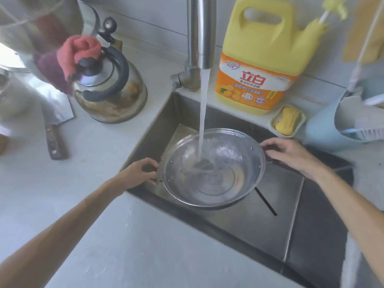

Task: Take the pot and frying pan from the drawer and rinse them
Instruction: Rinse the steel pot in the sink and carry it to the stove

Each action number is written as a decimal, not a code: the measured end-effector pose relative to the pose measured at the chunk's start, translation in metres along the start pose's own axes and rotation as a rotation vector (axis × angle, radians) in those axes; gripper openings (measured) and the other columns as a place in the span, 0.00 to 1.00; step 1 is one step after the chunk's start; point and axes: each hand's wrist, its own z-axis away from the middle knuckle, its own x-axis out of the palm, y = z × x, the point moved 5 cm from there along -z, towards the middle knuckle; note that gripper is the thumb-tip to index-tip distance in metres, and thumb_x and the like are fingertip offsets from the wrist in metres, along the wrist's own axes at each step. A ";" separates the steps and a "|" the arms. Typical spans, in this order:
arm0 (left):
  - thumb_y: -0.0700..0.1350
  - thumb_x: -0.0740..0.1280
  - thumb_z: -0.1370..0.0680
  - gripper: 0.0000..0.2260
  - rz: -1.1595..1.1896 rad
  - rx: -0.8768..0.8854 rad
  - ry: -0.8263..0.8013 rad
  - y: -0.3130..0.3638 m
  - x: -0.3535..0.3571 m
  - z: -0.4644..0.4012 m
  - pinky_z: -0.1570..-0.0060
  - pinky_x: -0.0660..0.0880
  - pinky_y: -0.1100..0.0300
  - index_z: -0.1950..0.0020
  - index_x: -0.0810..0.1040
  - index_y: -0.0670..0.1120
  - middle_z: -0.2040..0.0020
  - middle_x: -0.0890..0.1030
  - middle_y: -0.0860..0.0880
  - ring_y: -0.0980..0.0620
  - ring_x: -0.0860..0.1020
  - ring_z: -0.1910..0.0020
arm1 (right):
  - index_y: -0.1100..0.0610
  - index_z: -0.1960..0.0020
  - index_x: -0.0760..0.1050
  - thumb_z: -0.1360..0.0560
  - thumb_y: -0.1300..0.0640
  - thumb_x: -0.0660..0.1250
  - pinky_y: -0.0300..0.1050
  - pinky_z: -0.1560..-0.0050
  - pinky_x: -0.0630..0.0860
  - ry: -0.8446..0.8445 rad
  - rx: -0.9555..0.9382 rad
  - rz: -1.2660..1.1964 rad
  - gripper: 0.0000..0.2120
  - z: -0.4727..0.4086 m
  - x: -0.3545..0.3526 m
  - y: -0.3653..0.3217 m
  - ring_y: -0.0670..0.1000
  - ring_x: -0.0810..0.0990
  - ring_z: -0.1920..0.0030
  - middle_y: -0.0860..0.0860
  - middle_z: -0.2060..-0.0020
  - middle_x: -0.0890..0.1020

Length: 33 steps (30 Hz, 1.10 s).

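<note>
I see pot [212, 169] between both hands, left fingers [148, 163] and right fingers [270, 147] closed on its side handles, under running water [202, 113].

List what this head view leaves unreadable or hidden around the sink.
- Pot handles: covered by the left hand and right hand, so the grip is unclear.
- Pot's underside and the sink floor beneath it: blocked by the pot.
- Faucet top: cut off by the upper edge.
- Dark thin item in the sink: partly under the pot, unidentifiable.
- Frying pan: not in view.
</note>
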 end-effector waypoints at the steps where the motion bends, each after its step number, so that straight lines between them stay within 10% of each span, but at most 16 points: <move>1: 0.43 0.68 0.25 0.03 0.050 0.030 0.018 -0.004 0.004 0.000 0.47 0.71 0.64 0.54 0.76 0.51 0.62 0.83 0.52 0.52 0.81 0.58 | 0.45 0.49 0.78 0.26 0.60 0.66 0.36 0.49 0.72 0.019 -0.054 0.010 0.11 0.004 -0.006 -0.015 0.42 0.80 0.53 0.42 0.49 0.82; 5: 0.41 0.64 0.22 0.04 0.307 0.247 0.255 0.003 0.007 0.002 0.53 0.71 0.68 0.56 0.77 0.47 0.63 0.82 0.58 0.62 0.79 0.62 | 0.44 0.53 0.77 0.26 0.61 0.67 0.27 0.54 0.70 0.163 -0.223 -0.007 0.11 0.022 -0.017 -0.043 0.43 0.77 0.56 0.50 0.52 0.80; 8: 0.38 0.62 0.21 0.07 0.374 0.403 0.446 0.022 -0.013 0.008 0.53 0.73 0.70 0.51 0.78 0.47 0.60 0.83 0.62 0.63 0.80 0.61 | 0.43 0.55 0.75 0.27 0.60 0.68 0.39 0.52 0.72 0.253 -0.235 -0.030 0.11 0.027 -0.008 -0.029 0.48 0.76 0.58 0.49 0.57 0.79; 14: 0.40 0.65 0.25 0.16 0.076 0.569 0.656 0.075 -0.054 0.043 0.51 0.70 0.69 0.53 0.79 0.63 0.67 0.77 0.64 0.64 0.77 0.62 | 0.50 0.55 0.71 0.26 0.68 0.66 0.32 0.58 0.74 0.227 -0.025 -0.192 0.13 0.014 0.064 0.024 0.40 0.78 0.62 0.49 0.57 0.80; 23: 0.42 0.65 0.30 0.14 -0.043 0.309 0.485 0.087 -0.065 0.047 0.62 0.72 0.65 0.51 0.81 0.59 0.73 0.81 0.53 0.62 0.76 0.70 | 0.55 0.52 0.77 0.23 0.67 0.60 0.31 0.75 0.65 0.016 0.198 -0.216 0.10 -0.003 0.114 0.047 0.46 0.71 0.71 0.53 0.63 0.78; 28: 0.41 0.65 0.27 0.14 -0.102 0.067 0.258 0.013 -0.038 0.016 0.53 0.74 0.56 0.55 0.77 0.62 0.73 0.82 0.56 0.58 0.79 0.66 | 0.53 0.41 0.77 0.24 0.64 0.62 0.40 0.44 0.69 0.102 0.056 0.086 0.14 -0.012 0.047 0.011 0.46 0.76 0.45 0.46 0.46 0.79; 33: 0.42 0.68 0.27 0.11 -0.164 0.062 0.041 -0.013 0.009 -0.012 0.57 0.73 0.59 0.58 0.75 0.60 0.67 0.82 0.52 0.55 0.78 0.68 | 0.37 0.51 0.77 0.26 0.59 0.66 0.38 0.42 0.68 0.255 -0.214 0.134 0.15 0.001 0.015 -0.026 0.39 0.77 0.46 0.34 0.50 0.80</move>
